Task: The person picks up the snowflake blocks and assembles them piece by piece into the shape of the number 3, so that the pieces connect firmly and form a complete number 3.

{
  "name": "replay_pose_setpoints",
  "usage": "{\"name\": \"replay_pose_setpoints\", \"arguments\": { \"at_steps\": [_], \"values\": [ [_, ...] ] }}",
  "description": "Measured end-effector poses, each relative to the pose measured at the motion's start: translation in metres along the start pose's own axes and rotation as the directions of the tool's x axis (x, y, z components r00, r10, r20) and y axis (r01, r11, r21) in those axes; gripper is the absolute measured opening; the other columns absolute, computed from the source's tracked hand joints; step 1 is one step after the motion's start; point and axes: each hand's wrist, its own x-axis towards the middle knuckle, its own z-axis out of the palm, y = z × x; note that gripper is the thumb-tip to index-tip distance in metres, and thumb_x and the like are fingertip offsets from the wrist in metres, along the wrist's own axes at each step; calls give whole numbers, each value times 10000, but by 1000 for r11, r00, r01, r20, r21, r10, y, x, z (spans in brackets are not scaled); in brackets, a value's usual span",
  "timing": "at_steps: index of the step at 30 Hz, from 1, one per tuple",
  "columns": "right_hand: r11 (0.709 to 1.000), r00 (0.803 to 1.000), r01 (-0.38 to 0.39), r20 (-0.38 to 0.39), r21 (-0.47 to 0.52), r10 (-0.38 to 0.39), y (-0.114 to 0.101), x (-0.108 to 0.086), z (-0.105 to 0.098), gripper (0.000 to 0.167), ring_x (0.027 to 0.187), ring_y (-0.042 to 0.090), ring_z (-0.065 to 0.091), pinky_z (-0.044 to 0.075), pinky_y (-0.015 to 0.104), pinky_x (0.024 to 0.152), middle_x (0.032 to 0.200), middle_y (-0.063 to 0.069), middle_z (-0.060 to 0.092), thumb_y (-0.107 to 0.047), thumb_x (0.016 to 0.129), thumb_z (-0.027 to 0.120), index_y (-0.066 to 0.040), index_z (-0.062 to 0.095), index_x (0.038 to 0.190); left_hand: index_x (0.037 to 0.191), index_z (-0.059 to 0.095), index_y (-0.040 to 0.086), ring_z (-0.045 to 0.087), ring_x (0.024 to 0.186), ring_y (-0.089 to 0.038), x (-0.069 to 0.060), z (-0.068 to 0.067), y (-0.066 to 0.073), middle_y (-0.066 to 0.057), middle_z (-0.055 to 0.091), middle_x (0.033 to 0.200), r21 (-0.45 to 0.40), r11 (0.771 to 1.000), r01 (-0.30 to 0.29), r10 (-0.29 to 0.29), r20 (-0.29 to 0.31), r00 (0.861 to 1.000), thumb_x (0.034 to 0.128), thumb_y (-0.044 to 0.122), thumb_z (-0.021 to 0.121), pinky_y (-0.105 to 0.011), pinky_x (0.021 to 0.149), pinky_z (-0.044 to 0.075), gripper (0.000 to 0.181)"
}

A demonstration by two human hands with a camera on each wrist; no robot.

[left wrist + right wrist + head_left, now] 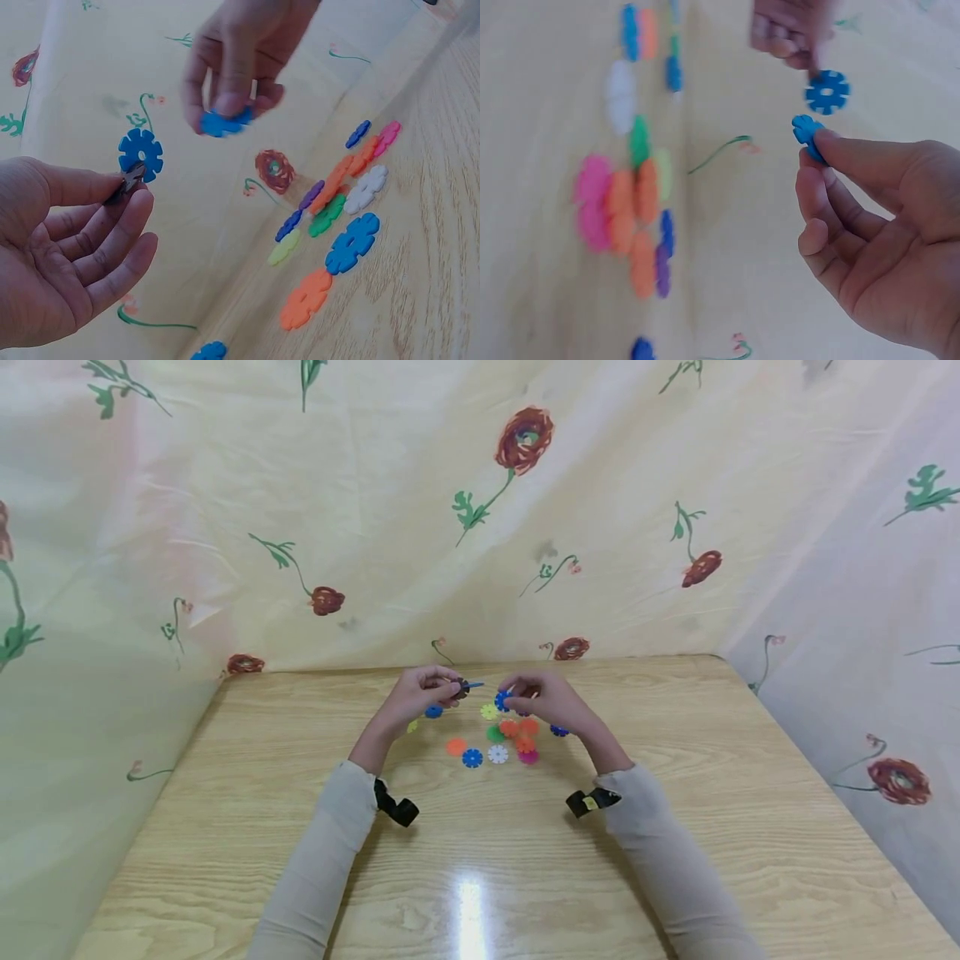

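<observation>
In the left hand [422,697], thumb and fingers pinch a dark brown notched disc [129,184]. A blue notched disc [141,154] is joined to that brown disc and stands out from it at an angle. The right hand [547,700] pinches a separate blue disc [808,135] between thumb and index finger, its other fingers loosely bent. Both hands are raised above the table, and the two blue discs are apart, with a small gap between them.
Below the hands, loose discs lie on the wooden table [465,860]: a white disc [498,754], a blue disc [472,758], a pink disc [528,757], a green disc [495,733] and several orange ones. Flowered cloth [390,510] hangs behind the table.
</observation>
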Motion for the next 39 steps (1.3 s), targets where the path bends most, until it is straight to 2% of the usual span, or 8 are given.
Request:
{"name": "replay_pose_setpoints", "arguments": {
  "at_steps": [4, 10, 15, 17, 22, 28, 34, 39],
  "values": [
    [994, 996, -12, -86, 106, 21, -6, 7, -2, 201, 788, 260, 665, 596, 368, 727, 944, 205, 725, -115, 962, 713, -10, 715, 1133, 1243, 650, -34, 706, 1021, -402, 0, 0, 0, -141, 736, 1049, -1, 1000, 1, -1, -5, 1000, 1017, 121, 633, -640, 1031, 487, 275],
    [978, 985, 4, -169, 210, 32, -7, 14, 5, 195, 714, 119, 700, 624, 398, 724, 931, 214, 753, -114, 952, 727, -9, 689, 1112, 1249, 643, -43, 735, 929, -261, 0, 0, 0, -192, 727, 1095, 10, 1000, -7, 7, -5, 1000, 1024, 125, 622, -620, 1024, 503, 281],
    [960, 982, -21, -177, 279, 73, -8, 15, 13, 181, 692, 121, 721, 586, 254, 637, 917, 262, 744, -90, 960, 711, 13, 660, 1101, 1234, 651, -32, 717, 1002, -373, -1, -2, 0, -193, 736, 1098, 10, 1000, -10, 10, -13, 1000, 1030, 128, 614, -646, 1032, 483, 263],
    [955, 980, -29, -182, 296, 86, -8, 16, 14, 178, 708, 168, 739, 611, 288, 672, 923, 288, 735, -76, 960, 707, 24, 656, 1099, 1233, 654, -27, 703, 1033, -411, -1, -3, 0, -188, 740, 1094, 15, 1000, -14, 14, -16, 1000, 1030, 134, 614, -650, 1028, 484, 263],
    [943, 976, -35, -193, 330, 103, -8, 15, 15, 186, 773, 282, 761, 637, 453, 798, 963, 327, 725, -58, 964, 696, 50, 643, 1105, 1246, 647, -31, 730, 962, -317, -1, -3, 1, -184, 736, 1098, 16, 1000, -23, 23, -8, 1000, 1027, 139, 622, -637, 1019, 498, 279],
    [935, 976, -23, -194, 354, 98, -9, 15, 17, 188, 837, 416, 745, 645, 374, 751, 927, 245, 760, -64, 957, 707, 53, 645, 1090, 1241, 649, -32, 735, 910, -227, -2, -2, 2, -177, 738, 1089, 14, 1000, -13, 13, -16, 1000, 1025, 137, 623, -619, 1019, 507, 275],
    [926, 974, -12, -207, 378, 97, -9, 16, 19, 186, 766, 287, 756, 627, 261, 690, 909, 226, 764, -69, 957, 710, 43, 643, 1089, 1235, 650, -28, 728, 871, -174, -1, -2, 1, -165, 728, 1079, 4, 1000, -8, 8, -15, 1000, 1022, 143, 631, -628, 1027, 497, 273],
    [921, 971, -14, -213, 389, 104, -8, 17, 19, 203, 751, 253, 756, 642, 340, 726, 924, 234, 763, -76, 959, 708, 50, 641, 1103, 1236, 650, -34, 729, 874, -175, 0, -1, 0, -177, 730, 1085, 6, 1000, -15, 15, -8, 1000, 1018, 137, 636, -601, 1014, 519, 278]
  ]
}}
